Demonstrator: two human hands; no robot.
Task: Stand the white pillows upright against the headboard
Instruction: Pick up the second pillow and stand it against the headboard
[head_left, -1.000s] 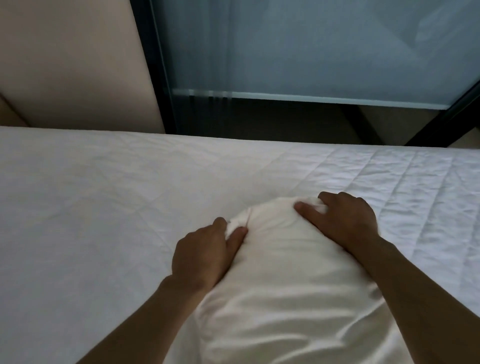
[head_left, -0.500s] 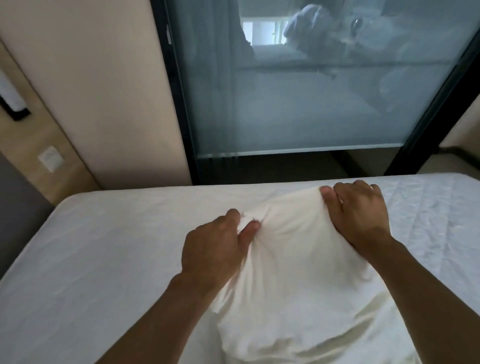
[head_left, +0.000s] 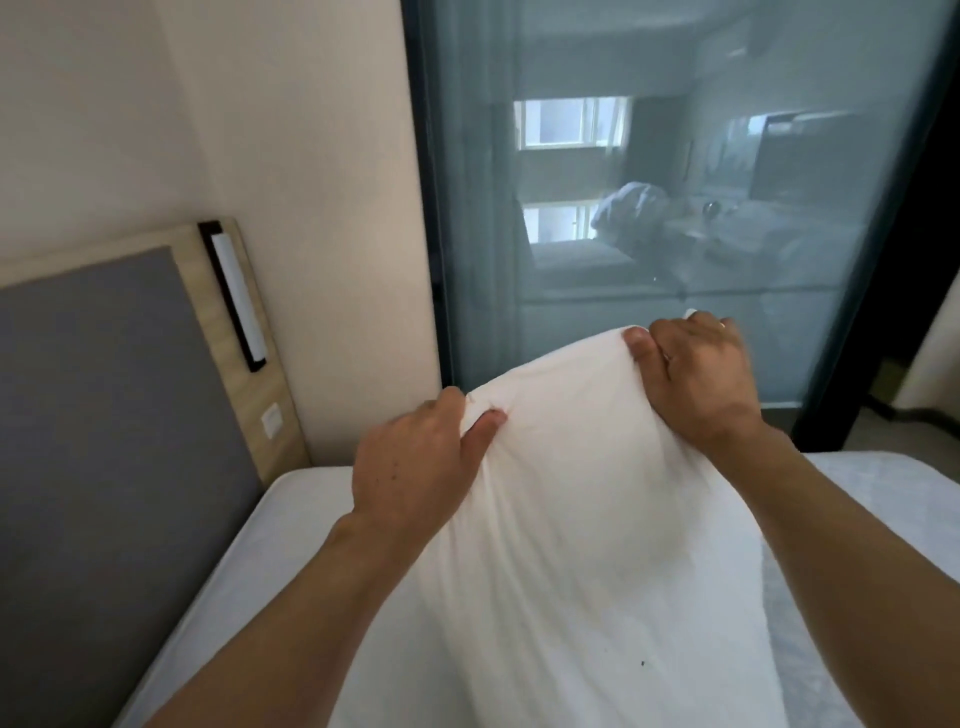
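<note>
1. Both hands are clenched on one white pillow, left hand pinching the top edge, right hand gripping the far corner.
2. Pillow hangs below the fingers, lifted over the bed.
3. Carrying step, by my read.
4. Next: swing it left of the left fingers to the grey headboard, then stand it upright there.
</note>
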